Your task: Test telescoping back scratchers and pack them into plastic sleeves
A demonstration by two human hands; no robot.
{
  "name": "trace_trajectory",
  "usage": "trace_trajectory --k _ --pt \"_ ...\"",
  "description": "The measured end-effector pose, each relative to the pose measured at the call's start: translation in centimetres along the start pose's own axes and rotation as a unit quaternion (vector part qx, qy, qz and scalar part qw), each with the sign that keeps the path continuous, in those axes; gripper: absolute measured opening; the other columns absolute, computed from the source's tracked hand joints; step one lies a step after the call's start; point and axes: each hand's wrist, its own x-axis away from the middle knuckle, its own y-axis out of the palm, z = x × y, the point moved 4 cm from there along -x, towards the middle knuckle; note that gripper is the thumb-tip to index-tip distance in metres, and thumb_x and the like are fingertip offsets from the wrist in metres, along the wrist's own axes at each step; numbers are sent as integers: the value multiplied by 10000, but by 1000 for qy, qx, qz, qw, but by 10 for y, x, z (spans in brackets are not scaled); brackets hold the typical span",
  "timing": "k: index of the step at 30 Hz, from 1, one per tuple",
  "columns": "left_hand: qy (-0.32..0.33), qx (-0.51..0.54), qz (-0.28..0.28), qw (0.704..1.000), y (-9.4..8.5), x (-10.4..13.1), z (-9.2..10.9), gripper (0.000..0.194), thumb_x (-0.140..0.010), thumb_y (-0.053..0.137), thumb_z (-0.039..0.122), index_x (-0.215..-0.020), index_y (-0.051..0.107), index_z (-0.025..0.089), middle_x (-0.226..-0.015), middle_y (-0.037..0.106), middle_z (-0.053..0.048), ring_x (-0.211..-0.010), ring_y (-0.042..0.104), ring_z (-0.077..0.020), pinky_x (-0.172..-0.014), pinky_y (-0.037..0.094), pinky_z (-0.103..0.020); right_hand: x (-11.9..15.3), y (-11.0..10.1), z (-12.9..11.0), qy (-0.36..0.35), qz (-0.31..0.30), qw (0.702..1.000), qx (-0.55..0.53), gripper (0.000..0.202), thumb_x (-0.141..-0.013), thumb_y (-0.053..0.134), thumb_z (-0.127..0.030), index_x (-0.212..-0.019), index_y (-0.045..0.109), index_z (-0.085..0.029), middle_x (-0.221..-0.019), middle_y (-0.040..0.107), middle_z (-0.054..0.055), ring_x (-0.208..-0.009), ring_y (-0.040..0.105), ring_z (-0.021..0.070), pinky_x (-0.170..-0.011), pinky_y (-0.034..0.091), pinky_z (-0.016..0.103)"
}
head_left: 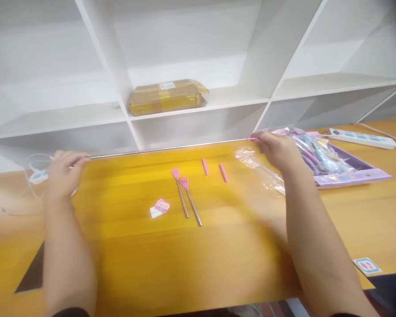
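Between my two hands stretches a long, thin metal telescopic back scratcher [171, 149], drawn out nearly level along the back of the table. My left hand [67, 171] is closed on its left end, which the fingers hide. My right hand [277, 149] pinches the other end, where a bit of pink shows. Two shorter back scratchers lie below the rod, one [181, 193] left of the other [192, 202], each with a pink hand-shaped head. Two pink sleeves, one [205, 167] beside another [223, 172], lie close by. Small pink and white cards [160, 208] rest to their left.
An open purple box [353, 176] full of plastic-wrapped items stands at the right, with clear plastic wrapping [260, 169] beside it. Behind it lies a power strip [363, 138]. White shelving [198, 94] holding a taped carton [166, 97] borders the table [185, 268]. A square sticker [367, 266] lies front right.
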Motion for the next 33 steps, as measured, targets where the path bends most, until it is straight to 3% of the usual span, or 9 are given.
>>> trace_trajectory --k 3,6,13,16,20,26,33 --pt "9 -2 -28 1000 6 0 9 524 -999 575 749 -876 789 286 -738 716 19 -763 465 -176 -708 369 -340 3 3 17 44 -56 995 -69 326 -1093 471 -449 -1057 709 -230 -732 697 71 -641 606 223 -661 412 359" --pt "22 -15 -48 998 9 -5 28 440 -1025 607 672 -944 792 281 -729 675 12 -769 465 -165 -732 373 -331 4 4 13 88 -99 985 -113 350 -1105 448 -481 -951 656 -246 -761 704 71 -670 630 230 -686 436 370" --pt "71 -45 -1 996 7 -9 44 70 -940 666 278 -917 730 265 -697 620 18 -722 451 -167 -680 374 -326 4 -9 5 111 -95 979 -140 248 -1085 515 -433 -962 662 -276 -816 718 94 -697 646 205 -729 422 385" --pt "85 -61 15 994 12 -9 43 117 -846 646 165 -885 721 245 -702 632 18 -731 470 -170 -683 387 -323 5 -12 12 121 -96 978 -141 235 -1077 543 -421 -921 651 -283 -811 714 95 -681 626 187 -717 399 390" --pt "60 -82 10 995 14 -11 50 121 -800 619 164 -853 711 222 -735 661 1 -754 488 -180 -717 410 -326 4 -16 18 152 -88 976 -127 204 -1077 543 -393 -981 678 -275 -825 709 96 -712 622 195 -721 392 387" --pt "-24 -144 -62 987 8 -15 73 147 -888 558 263 -867 689 202 -776 636 -38 -816 503 -203 -789 430 -332 4 -24 5 216 -121 969 -5 247 -1066 456 -282 -1193 659 -223 -899 699 108 -876 594 266 -791 384 358" --pt "-27 -180 -46 982 6 -16 71 76 -817 581 253 -756 591 210 -710 596 -24 -765 498 -190 -726 404 -310 5 -27 -1 181 -121 976 -26 197 -1051 476 -218 -1133 653 -249 -931 701 86 -842 575 228 -822 368 330"
